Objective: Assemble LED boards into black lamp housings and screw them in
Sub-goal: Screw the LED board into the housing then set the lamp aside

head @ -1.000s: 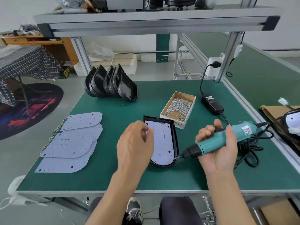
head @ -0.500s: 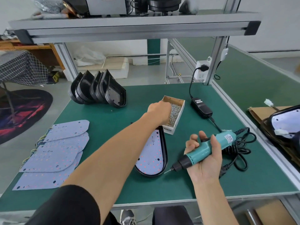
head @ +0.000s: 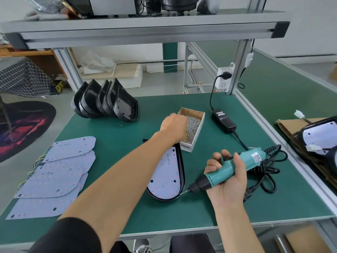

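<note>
Fetching screws: our left hand [head: 174,127] curls into the screw box [head: 193,131], its grip hidden, right hand [head: 227,181] gripping the driver [head: 228,169]; next, seat a screw in the boarded housing [head: 166,178] mid-desk.

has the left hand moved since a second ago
Yes. The left hand went from over the lamp housing away from the person to the screw box, where it now reaches in.
</note>
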The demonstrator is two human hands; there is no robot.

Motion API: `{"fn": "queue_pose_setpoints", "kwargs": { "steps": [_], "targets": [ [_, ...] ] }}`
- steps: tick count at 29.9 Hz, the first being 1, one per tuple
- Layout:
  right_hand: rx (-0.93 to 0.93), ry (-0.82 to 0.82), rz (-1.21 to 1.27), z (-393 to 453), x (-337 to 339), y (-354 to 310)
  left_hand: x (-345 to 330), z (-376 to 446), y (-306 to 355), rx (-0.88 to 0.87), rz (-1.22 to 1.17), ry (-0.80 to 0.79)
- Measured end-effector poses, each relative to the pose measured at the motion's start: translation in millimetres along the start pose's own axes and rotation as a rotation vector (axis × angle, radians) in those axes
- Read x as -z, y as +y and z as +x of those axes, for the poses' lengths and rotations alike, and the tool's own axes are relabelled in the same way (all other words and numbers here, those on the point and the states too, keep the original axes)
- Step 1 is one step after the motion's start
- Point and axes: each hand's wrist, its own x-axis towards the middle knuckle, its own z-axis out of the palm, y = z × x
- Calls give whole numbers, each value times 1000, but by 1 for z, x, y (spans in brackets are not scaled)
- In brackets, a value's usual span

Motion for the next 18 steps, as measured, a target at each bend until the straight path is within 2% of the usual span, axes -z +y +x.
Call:
{"fn": "queue_pose_setpoints", "kwargs": {
  "steps": [3,5,11,14,18],
  "targets": [
    [46,28,-6,1,-2,0,15,-34,-5,-23,-408,178],
    [84,47,3,1,-5,-1,23,-75,-7,-16,-618,223],
    [171,-64,144,-9,-44,-7,25,-191,-7,133,-1040,255],
    [184,-120,165,-16,-69,-5,27,-213,3,205,-1228,324],
    [197,-130,174,-26,-89,0,29,-223,10,199,-1368,377]
  ]
}}
